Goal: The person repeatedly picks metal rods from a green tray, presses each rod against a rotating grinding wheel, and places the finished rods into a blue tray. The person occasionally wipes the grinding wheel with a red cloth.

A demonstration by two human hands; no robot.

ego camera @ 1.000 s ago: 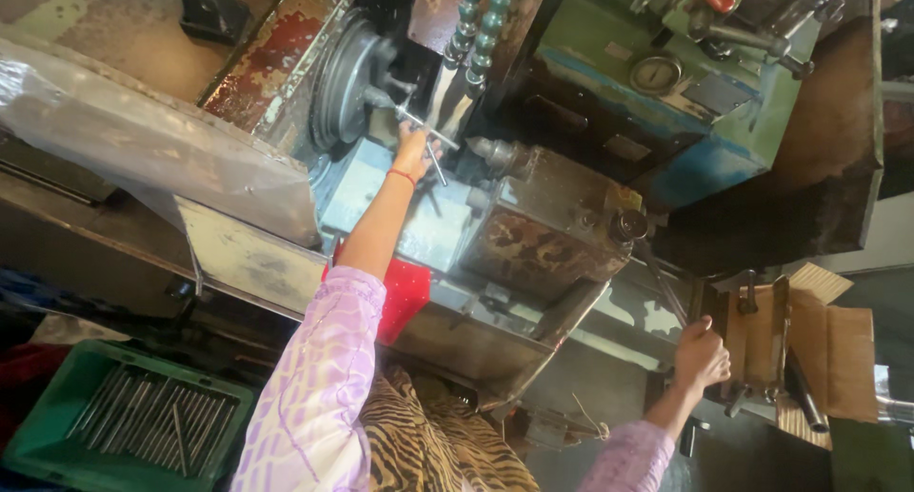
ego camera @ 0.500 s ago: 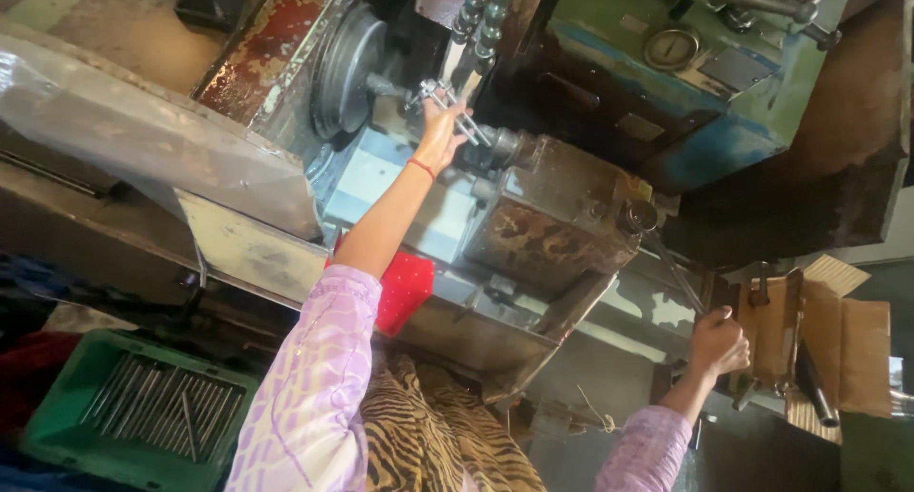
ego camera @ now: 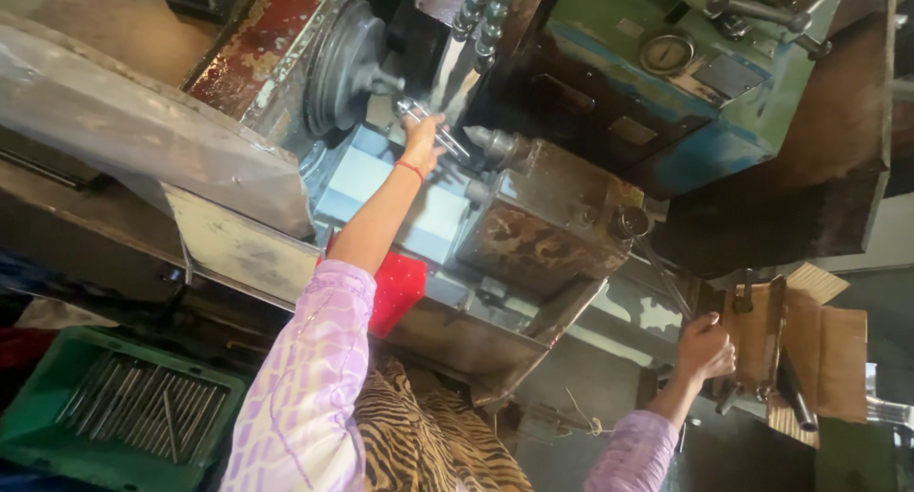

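Observation:
My left hand [ego camera: 422, 138] reaches up into the lathe and grips a thin metal rod [ego camera: 433, 125] that lies between the round chuck [ego camera: 345, 63] and the pointed tailstock centre [ego camera: 487, 141]. A red thread band circles that wrist. My right hand [ego camera: 705, 346] is closed around a thin lever [ego camera: 666, 282] that runs down from the rusty brown tailstock block [ego camera: 543, 230]. Both sleeves are pale lilac.
A green crate [ego camera: 38, 425] with several metal rods sits at lower left. A red cloth [ego camera: 395, 292] hangs by the machine bed. Cardboard pieces [ego camera: 828, 349] stand at the right. The blue-green machine housing [ego camera: 685, 82] fills the top right.
My left hand has stayed at the rod near the chuck while the view shifted. My right hand has stayed low at the right, closed on the lever.

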